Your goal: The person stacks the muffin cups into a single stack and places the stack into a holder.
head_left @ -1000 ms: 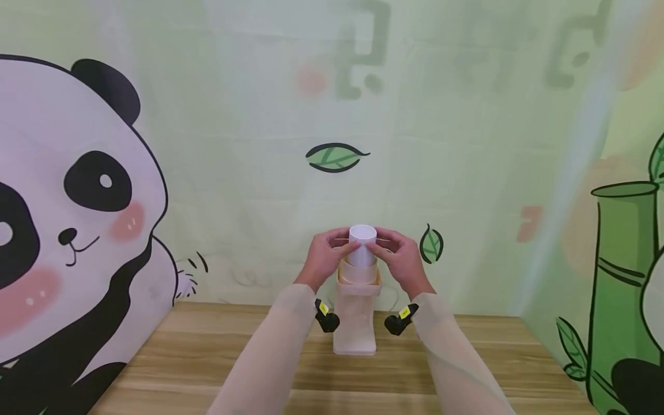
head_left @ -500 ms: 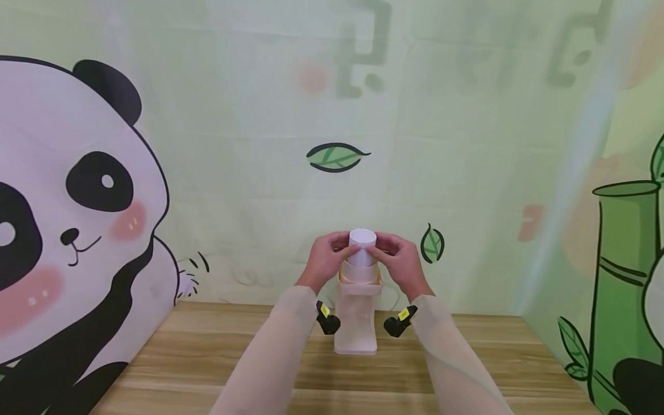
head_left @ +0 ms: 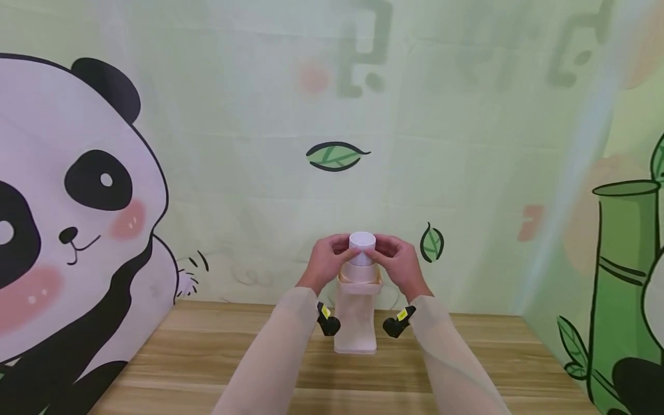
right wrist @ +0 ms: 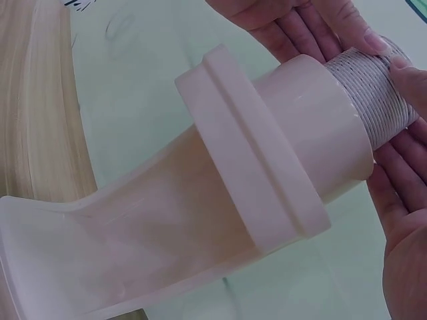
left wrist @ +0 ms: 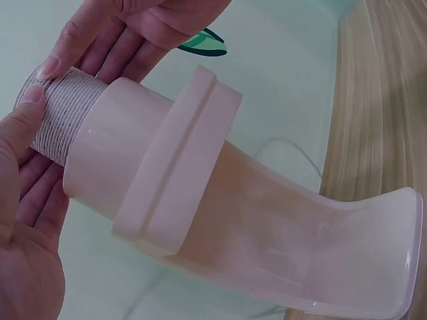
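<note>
A stack of white disposable cups sits partly inside the round tube of a pale pink cup dispenser. Its closely nested rims show as fine ridges in both wrist views, while the lower part is hidden in the tube. My left hand grips the stack from the left, thumb on the near side and fingers behind. From the right, my right hand holds it in the same way. The two thumbs almost meet at the front of the stack, just above the tube's rim.
The dispenser stands on a wood-grain table, close to its back edge. Behind it hangs a pale green backdrop printed with a panda, leaves and bamboo. A black wrist camera hangs beneath the left wrist, and another beneath the right.
The cup stack has slid lower into the dispenser's tube, so less of it stands out above. Both hands have moved down slightly with it, keeping their grip.
</note>
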`<state>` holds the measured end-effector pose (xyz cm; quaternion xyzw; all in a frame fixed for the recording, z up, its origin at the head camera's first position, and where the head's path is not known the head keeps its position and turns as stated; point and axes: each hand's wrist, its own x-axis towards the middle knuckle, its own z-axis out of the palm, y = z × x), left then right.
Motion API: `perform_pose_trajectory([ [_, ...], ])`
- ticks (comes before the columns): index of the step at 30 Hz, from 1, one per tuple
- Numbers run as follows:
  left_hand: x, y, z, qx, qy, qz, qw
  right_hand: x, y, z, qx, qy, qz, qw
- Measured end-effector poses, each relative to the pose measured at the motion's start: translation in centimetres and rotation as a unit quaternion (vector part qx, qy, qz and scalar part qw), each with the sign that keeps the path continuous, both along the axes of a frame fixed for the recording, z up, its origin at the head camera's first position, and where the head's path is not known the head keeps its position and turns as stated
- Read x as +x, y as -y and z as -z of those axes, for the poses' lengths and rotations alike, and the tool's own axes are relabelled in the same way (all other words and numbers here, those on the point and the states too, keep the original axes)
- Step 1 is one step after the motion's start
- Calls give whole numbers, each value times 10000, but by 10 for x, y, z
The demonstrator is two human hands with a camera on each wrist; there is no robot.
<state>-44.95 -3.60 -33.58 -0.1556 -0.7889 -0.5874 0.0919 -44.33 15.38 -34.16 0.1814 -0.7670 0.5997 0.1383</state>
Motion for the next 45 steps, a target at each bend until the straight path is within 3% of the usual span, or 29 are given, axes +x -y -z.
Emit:
perform_pose_trajectory([
  [12, 0, 1, 5, -304, -73, -127, 9994, -5, 2, 8, 13, 34, 78, 10000],
  [27, -3, 1, 13, -419, 101, -189, 9989, -9, 2, 19, 262, 297, 130, 9991],
  [45, 1, -2, 14, -375, 191, -186, 9989, 0, 3, 12, 345, 351, 249, 9985],
])
